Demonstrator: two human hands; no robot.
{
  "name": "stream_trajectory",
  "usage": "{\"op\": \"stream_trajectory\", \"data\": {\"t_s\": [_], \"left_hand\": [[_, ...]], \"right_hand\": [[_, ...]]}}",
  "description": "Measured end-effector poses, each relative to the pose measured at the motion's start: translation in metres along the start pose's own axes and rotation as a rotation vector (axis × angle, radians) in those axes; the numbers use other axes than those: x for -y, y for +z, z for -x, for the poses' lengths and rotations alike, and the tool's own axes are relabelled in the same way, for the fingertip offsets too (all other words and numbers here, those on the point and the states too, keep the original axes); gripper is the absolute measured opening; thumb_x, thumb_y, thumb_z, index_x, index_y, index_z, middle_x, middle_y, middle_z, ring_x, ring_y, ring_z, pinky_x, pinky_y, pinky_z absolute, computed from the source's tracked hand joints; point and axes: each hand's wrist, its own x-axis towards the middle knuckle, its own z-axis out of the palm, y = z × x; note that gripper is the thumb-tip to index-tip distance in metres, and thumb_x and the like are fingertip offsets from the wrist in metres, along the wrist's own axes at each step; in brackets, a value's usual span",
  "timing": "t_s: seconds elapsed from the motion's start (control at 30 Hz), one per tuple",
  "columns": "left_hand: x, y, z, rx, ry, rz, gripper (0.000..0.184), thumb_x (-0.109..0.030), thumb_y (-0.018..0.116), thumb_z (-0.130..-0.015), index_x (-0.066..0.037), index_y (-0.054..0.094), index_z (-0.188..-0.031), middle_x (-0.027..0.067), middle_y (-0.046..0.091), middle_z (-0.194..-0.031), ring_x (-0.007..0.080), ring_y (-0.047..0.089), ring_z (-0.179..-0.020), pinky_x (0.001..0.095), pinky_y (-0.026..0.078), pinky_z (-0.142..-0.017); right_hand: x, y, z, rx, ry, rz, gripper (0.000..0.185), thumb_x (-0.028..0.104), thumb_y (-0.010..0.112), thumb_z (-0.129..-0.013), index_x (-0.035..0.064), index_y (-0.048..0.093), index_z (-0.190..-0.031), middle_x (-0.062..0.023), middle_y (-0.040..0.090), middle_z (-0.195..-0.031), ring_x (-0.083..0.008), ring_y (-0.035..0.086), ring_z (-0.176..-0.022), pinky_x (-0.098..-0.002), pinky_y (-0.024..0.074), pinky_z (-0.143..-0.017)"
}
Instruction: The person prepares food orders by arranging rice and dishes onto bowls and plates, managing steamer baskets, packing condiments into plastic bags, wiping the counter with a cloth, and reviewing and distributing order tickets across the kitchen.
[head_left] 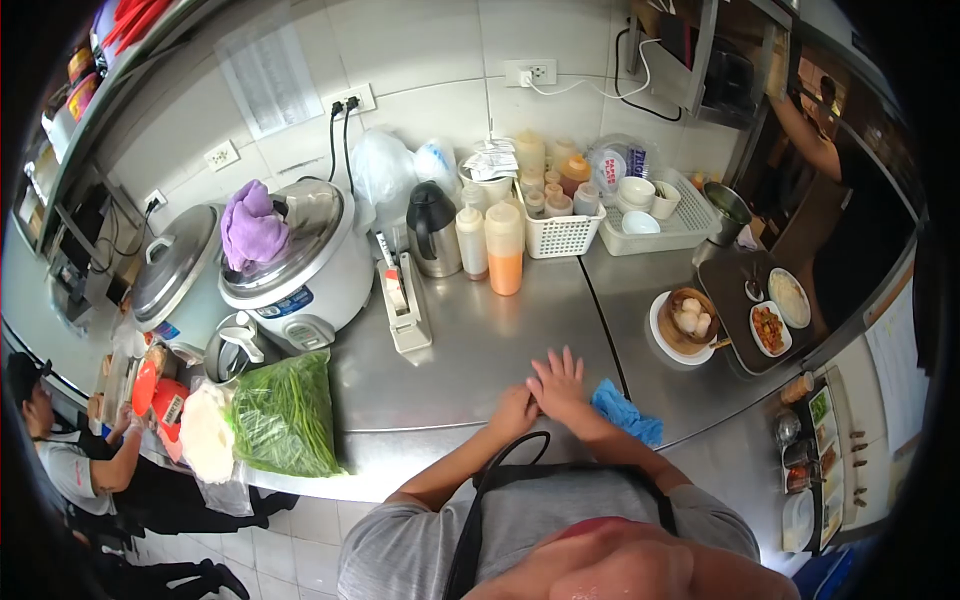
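Over the front of the steel counter [460, 375], my two hands meet. My right hand [560, 385] is open, its fingers spread and pointing away from me. Beside it, my left hand [516, 408] is curled closed against the base of the right hand, and no object shows in it. A crumpled blue cloth [628, 412] lies just right of my right forearm. To the left of my hands sits a plastic bag of long green vegetables [287, 415]. Beyond them stand a white tape dispenser [405, 310] and a squeeze bottle with orange sauce [504, 250].
Large rice cookers [300, 275] fill the back left, one topped by a purple cloth [252, 225]. A bottle basket [565, 237] stands at the back. Right are a bamboo steamer [692, 316] with dumplings and a brown tray [735, 320] with dishes. A co-worker [110, 470] stands far left.
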Motion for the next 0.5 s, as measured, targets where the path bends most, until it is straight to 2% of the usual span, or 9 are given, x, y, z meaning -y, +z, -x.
{"op": "stream_trajectory", "data": {"t_s": [0.03, 0.13, 0.23, 0.3, 0.33, 0.37, 0.4, 0.43, 0.5], "left_hand": [[0.007, -0.015, 0.0, -0.015, 0.078, -0.021, 0.021, -0.01, 0.056, -0.067, -0.004, 0.055, -0.087, 0.0156, 0.054, -0.083, 0.0335, 0.051, -0.08, 0.0397, 0.041, -0.071], [0.018, -0.065, -0.018, -0.099, -0.139, 0.016, 0.013, -0.01, 0.053, -0.07, -0.005, 0.056, -0.081, 0.0151, 0.055, -0.085, 0.0333, 0.052, -0.077, 0.0385, 0.043, -0.069], [0.031, -0.123, -0.066, -0.184, -0.044, -0.105, 0.012, -0.008, 0.052, -0.071, -0.003, 0.056, -0.081, 0.0162, 0.055, -0.082, 0.0324, 0.053, -0.076, 0.0378, 0.043, -0.068], [0.033, -0.158, -0.108, -0.267, 0.036, -0.144, 0.011, -0.007, 0.051, -0.072, -0.001, 0.055, -0.081, 0.0167, 0.054, -0.08, 0.0322, 0.053, -0.076, 0.0369, 0.043, -0.068], [0.035, -0.175, -0.131, -0.307, 0.147, -0.109, 0.01, -0.004, 0.05, -0.073, -0.001, 0.053, -0.082, 0.0138, 0.054, -0.081, 0.0287, 0.052, -0.077, 0.0338, 0.042, -0.07], [0.031, -0.19, -0.154, -0.377, 0.205, -0.089, 0.008, -0.004, 0.05, -0.074, -0.001, 0.052, -0.08, 0.0113, 0.053, -0.079, 0.0246, 0.053, -0.073, 0.0311, 0.042, -0.066], [0.037, -0.203, -0.175, -0.385, 0.167, -0.055, 0.008, -0.004, 0.051, -0.074, -0.001, 0.053, -0.081, 0.0098, 0.053, -0.079, 0.0204, 0.053, -0.07, 0.0286, 0.042, -0.062], [0.05, -0.213, -0.198, -0.469, 0.233, -0.138, 0.007, -0.004, 0.051, -0.075, -0.001, 0.054, -0.081, 0.0092, 0.054, -0.077, 0.0179, 0.052, -0.067, 0.0271, 0.041, -0.059], [0.061, -0.236, -0.242, -0.559, 0.238, -0.118, 0.009, -0.006, 0.049, -0.076, -0.001, 0.055, -0.081, 0.0115, 0.055, -0.078, 0.0203, 0.053, -0.066, 0.0284, 0.042, -0.06]], "right_hand": [[0.002, -0.001, 0.002, 0.216, 0.103, -0.016, 0.043, 0.038, 0.046, -0.077, 0.0144, 0.046, -0.113, -0.015, 0.035, -0.124, -0.0371, 0.023, -0.118, -0.0545, 0.0144, -0.095], [0.005, 0.0, 0.001, 0.162, 0.076, 0.021, 0.041, 0.036, 0.049, -0.075, 0.0128, 0.049, -0.109, -0.015, 0.039, -0.12, -0.0355, 0.028, -0.115, -0.0526, 0.0208, -0.092], [-0.003, 0.004, -0.008, 0.146, 0.052, -0.079, 0.04, 0.036, 0.049, -0.074, 0.01, 0.052, -0.104, -0.0143, 0.041, -0.117, -0.0343, 0.032, -0.11, -0.0479, 0.0231, -0.091], [-0.008, 0.007, -0.016, 0.159, 0.09, -0.255, 0.038, 0.034, 0.052, -0.073, 0.0096, 0.053, -0.101, -0.0137, 0.044, -0.113, -0.0327, 0.035, -0.107, -0.0449, 0.0257, -0.088], [-0.01, 0.008, -0.019, 0.165, 0.111, -0.342, 0.037, 0.034, 0.053, -0.072, 0.0093, 0.054, -0.099, -0.0134, 0.045, -0.11, -0.032, 0.037, -0.105, -0.0433, 0.0269, -0.087], [-0.009, 0.004, -0.021, 0.141, 0.122, -0.359, 0.037, 0.034, 0.053, -0.071, 0.0093, 0.054, -0.099, -0.0136, 0.045, -0.11, -0.0315, 0.037, -0.104, -0.0428, 0.0271, -0.087], [-0.005, -0.004, -0.022, 0.116, 0.133, -0.375, 0.038, 0.035, 0.054, -0.07, 0.0092, 0.054, -0.099, -0.0139, 0.045, -0.11, -0.031, 0.037, -0.104, -0.0422, 0.0273, -0.087], [-0.003, -0.011, -0.023, 0.088, 0.144, -0.39, 0.039, 0.035, 0.055, -0.07, 0.0092, 0.054, -0.099, -0.0141, 0.045, -0.11, -0.0305, 0.037, -0.104, -0.0417, 0.0276, -0.087], [0.0, -0.014, -0.014, 0.054, 0.092, -0.187, 0.041, 0.036, 0.057, -0.068, 0.0095, 0.054, -0.099, -0.0132, 0.044, -0.111, -0.0296, 0.037, -0.104, -0.0417, 0.0281, -0.087]]}}
